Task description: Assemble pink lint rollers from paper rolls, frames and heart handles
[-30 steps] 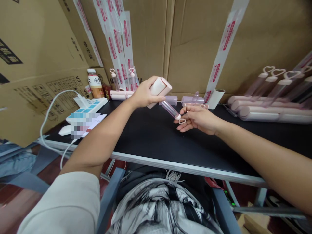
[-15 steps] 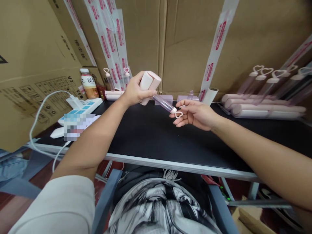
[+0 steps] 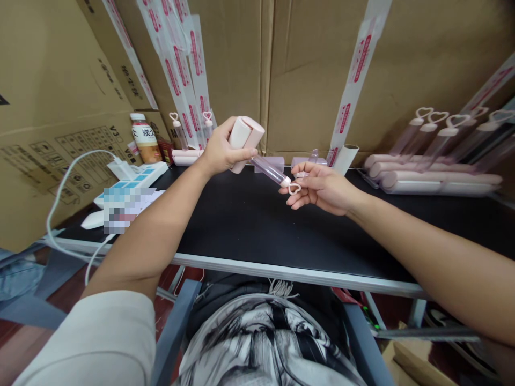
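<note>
Head view: the left hand is clamped around a pale pink double-barrelled body, held above the table. From it a clear tube slants down toward the right hand, ending in a heart-shaped ring. The right hand's fingers curl loosely at that ring; whether they actually pinch it I can't tell, since the overlap is small. Just behind the right hand is a white cylinder. Well to its right lie similar pink bodies, heart-topped tubes raised. Beyond the left forearm are a drink bottle and a power strip.
</note>
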Available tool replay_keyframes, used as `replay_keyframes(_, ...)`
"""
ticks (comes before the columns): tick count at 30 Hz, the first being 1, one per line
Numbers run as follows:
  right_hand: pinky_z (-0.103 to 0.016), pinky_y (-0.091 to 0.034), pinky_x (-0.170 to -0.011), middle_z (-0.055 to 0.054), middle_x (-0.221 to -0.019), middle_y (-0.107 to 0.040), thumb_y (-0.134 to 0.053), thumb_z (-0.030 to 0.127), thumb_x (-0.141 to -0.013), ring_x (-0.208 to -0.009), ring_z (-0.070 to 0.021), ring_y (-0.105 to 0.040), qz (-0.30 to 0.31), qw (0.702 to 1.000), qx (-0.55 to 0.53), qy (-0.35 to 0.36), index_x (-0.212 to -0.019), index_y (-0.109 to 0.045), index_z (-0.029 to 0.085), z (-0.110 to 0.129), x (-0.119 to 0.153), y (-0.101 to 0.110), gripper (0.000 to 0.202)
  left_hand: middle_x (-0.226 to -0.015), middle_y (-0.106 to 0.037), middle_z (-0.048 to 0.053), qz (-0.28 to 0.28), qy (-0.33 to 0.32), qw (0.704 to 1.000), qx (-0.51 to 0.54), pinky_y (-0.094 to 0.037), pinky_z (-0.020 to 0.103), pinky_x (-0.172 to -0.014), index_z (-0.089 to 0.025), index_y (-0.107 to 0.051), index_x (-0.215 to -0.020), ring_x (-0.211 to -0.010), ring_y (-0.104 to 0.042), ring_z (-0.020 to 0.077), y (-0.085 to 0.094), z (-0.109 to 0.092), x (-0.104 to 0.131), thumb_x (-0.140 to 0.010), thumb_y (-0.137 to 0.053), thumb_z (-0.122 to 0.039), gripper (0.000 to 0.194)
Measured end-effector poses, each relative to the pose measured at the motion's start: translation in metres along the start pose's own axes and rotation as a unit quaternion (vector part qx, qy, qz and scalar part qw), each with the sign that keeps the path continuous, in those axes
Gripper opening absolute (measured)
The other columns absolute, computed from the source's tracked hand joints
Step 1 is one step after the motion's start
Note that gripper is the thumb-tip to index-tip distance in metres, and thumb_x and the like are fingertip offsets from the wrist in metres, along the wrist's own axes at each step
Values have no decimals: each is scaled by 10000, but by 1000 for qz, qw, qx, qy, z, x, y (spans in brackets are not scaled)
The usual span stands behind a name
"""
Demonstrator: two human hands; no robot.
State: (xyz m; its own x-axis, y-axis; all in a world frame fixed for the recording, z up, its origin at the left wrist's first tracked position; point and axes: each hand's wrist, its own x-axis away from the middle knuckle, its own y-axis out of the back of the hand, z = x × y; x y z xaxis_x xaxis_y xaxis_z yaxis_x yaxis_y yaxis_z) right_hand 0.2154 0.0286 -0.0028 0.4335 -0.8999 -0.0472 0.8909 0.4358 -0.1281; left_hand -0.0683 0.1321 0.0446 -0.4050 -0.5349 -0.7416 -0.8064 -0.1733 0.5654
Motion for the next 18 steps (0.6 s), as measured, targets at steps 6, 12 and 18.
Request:
replay_keyframes(6,-298,-661,-604,-117,-942,-825,-660,114,-915,-655,-195,-781,2,1000,-6,-8,-1080,-471,229,1,0,-1,276,-1134,-701,111,-2,6,1000,4,-552,490,-974,-208,-635,-1300,-1134,-663,348,1,-2,0,-599,-734,-932,1012)
replay_keyframes(12,-268,-633,-567,-102,-917,-823,-629,55,-908,-605,-169,-745,-27,999,-14,-38,-1034,-471,230,-2,-2,-3,267,-1151,-689,120,6,-9,1000,-11,-536,520,-991,-192,-633,-1299,-1136,-657,351,1,-7,1,-612,-732,-926,1010)
replay_keyframes(18,-326,-667,-641,-119,-919,-822,-513,83,-930,-675,-201,-779,-55,997,-50,-31,-1062,-535,215,-1,-6,1,188,-1131,-690,110,-14,-5,1000,-9,-540,505,-978,-211,-636,-1284,-1103,-662,333,0,-5,0,-609,-721,-936,994)
